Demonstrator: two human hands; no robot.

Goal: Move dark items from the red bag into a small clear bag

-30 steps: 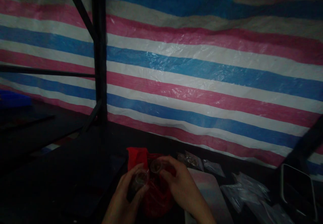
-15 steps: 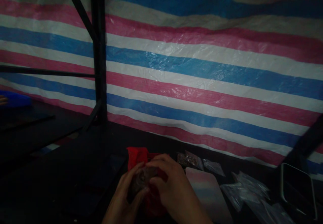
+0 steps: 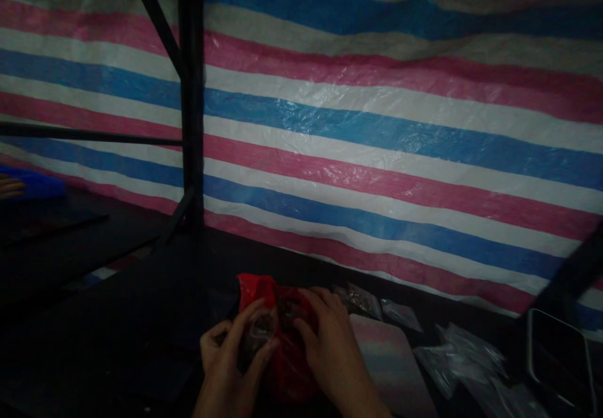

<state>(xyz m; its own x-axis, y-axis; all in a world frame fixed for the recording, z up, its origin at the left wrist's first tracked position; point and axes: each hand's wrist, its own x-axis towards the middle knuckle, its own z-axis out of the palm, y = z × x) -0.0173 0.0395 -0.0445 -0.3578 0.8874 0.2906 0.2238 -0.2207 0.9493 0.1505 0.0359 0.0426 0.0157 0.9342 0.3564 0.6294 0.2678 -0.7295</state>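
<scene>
In the head view, my left hand (image 3: 230, 358) is closed round a small clear plastic bag (image 3: 262, 327), its contents too dark to make out. A red plastic bag (image 3: 293, 368) lies in front of me, its mouth spread and dark things showing inside. My right hand (image 3: 332, 342) grips the right side of that mouth, its thumb and fingers at the rim. The small clear bag is held at the left of the red bag's opening; I cannot tell whether it touches the red plastic.
Right of my hands lie a pale flat sheet (image 3: 391, 358), filled clear bags (image 3: 360, 298), several clear bags (image 3: 464, 355) and a phone-like dark device (image 3: 560, 361). A black post (image 3: 192, 110) stands behind. Far left, another person's hand (image 3: 10, 185) rests at a blue tray (image 3: 40, 184).
My right hand has moved right, away from the small clear bag, and the red bag's mouth now shows wider. My left hand keeps its hold. The view has shifted slightly.
</scene>
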